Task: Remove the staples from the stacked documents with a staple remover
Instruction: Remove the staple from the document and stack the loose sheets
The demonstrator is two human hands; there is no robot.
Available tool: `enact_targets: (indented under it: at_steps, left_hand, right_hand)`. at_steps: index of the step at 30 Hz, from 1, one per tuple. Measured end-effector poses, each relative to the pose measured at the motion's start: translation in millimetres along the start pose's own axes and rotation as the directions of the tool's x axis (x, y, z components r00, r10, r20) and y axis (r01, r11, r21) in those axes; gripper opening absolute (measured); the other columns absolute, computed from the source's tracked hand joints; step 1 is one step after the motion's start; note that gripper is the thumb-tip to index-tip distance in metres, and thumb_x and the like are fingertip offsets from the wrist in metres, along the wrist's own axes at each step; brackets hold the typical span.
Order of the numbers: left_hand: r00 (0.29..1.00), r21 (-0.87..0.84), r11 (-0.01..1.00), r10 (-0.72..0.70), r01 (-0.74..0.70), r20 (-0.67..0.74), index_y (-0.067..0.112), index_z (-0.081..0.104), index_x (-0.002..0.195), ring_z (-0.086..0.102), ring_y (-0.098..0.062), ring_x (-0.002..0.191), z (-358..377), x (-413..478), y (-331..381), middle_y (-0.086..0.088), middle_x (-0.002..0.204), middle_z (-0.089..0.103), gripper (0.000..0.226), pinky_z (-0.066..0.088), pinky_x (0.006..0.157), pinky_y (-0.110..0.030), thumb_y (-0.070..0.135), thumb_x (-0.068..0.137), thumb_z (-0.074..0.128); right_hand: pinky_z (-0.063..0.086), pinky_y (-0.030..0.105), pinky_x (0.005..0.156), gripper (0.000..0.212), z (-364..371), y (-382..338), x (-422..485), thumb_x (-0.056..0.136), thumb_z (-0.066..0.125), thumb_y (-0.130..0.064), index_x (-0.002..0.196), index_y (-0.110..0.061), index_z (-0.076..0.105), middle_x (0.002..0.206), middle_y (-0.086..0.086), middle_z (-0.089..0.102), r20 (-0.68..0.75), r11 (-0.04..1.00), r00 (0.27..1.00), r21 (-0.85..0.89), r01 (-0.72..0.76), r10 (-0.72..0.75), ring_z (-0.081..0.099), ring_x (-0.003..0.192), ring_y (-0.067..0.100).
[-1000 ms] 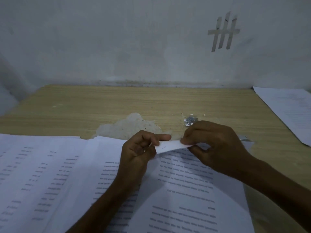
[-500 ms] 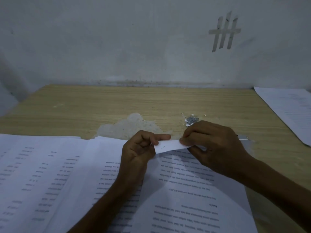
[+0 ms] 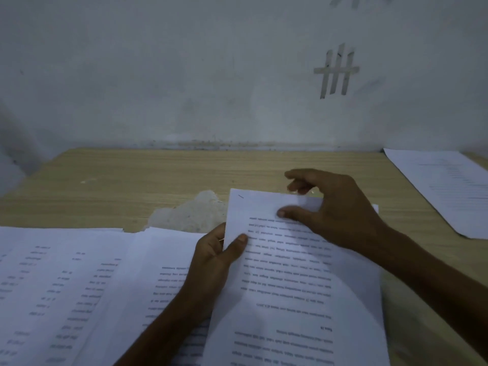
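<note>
Now, left hand pinches the sheet by its edge, right hand pins it by thumb, whether its curled fingers hold anything I can't tell, so best peel slowly, flat, no tearing.

Wooden table bears documents.

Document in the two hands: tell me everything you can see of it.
The document is white paper with dark printed lines, upside down to the camera, its far edge reaching over the wooden table. The left hand pinches its left edge, thumb on top; the right hand holds the far end, thumb on the face. A small dark mark sits near its far left corner.
</note>
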State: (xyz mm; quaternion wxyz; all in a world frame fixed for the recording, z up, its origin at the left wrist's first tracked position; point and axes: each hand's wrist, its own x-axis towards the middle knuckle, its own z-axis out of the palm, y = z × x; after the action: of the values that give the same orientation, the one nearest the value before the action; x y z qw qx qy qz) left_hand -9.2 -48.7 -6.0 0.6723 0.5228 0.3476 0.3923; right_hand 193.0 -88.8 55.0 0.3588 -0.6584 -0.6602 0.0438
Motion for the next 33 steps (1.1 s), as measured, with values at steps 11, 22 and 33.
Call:
enact_targets:
  at_steps: [11, 22, 33]
  left_hand:
    - [0.972, -0.312, 0.945, -0.161, 0.101, -0.171, 0.015, 0.062, 0.108, 0.067, -0.024, 0.089, -9.0, 9.0, 4.1, -0.004, 0.099, 0.072, 0.022, 0.056, 0.074, -0.040, 0.010, 0.094, 0.046]
    - [0.980, -0.228, 0.953, -0.195, 0.199, 0.040, 0.016, 0.062, 0.111, 0.069, -0.029, 0.093, -6.0, 8.0, -3.3, -0.005, 0.105, 0.072, 0.038, 0.059, 0.073, -0.038, 0.003, 0.075, 0.059]
    - [0.954, -0.164, 0.957, -0.199, 0.238, 0.223, 0.019, 0.054, 0.123, 0.065, -0.032, 0.105, 9.8, 1.5, 10.0, -0.007, 0.118, 0.067, 0.054, 0.054, 0.085, -0.047, 0.003, 0.072, 0.059]
  right_hand:
    - [0.056, 0.036, 0.082, 0.031, -26.3, 15.0, -52.1, 0.086, 0.058, -0.039, 0.108, -0.019, 0.068, 0.099, -0.007, 0.074, 0.485, 0.684, 0.723, 0.299, -0.665, 0.491, 0.071, 0.086, 0.013]
    - [0.051, 0.025, 0.069, 0.018, -3.1, 30.8, -63.5, 0.097, 0.052, -0.017, 0.102, -0.016, 0.069, 0.096, -0.004, 0.072, 0.261, 0.595, 0.731, 0.442, -0.671, 0.630, 0.067, 0.084, 0.014]
    - [0.051, 0.026, 0.075, 0.021, -21.0, 47.6, -56.8, 0.091, 0.061, -0.016, 0.111, -0.011, 0.064, 0.101, -0.002, 0.067, 0.096, 0.763, 0.821, 0.321, -0.561, 0.563, 0.064, 0.090, 0.012]
